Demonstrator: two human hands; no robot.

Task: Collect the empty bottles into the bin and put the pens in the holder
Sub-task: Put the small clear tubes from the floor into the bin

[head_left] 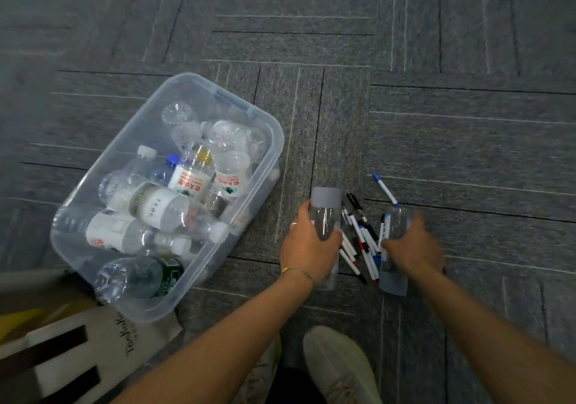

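Observation:
A clear plastic bin (pixel 265 166) on the carpet holds several empty bottles (pixel 162 207). My left hand (pixel 307 247) grips a clear bottle with a grey band (pixel 325 207), held upright just above the floor. My right hand (pixel 411 247) grips a second clear bottle with a grey band (pixel 394 282), its band end toward me. Between the two hands lies a heap of pens (pixel 363 238) on the floor. One blue-capped pen (pixel 385 189) lies apart, just beyond the heap. No pen holder shows.
A white tote bag with dark stripes (pixel 71 350) lies by the bin's near corner. My two pale shoes (pixel 339 366) stand on the grey carpet tiles (pixel 467 123) right under my arms.

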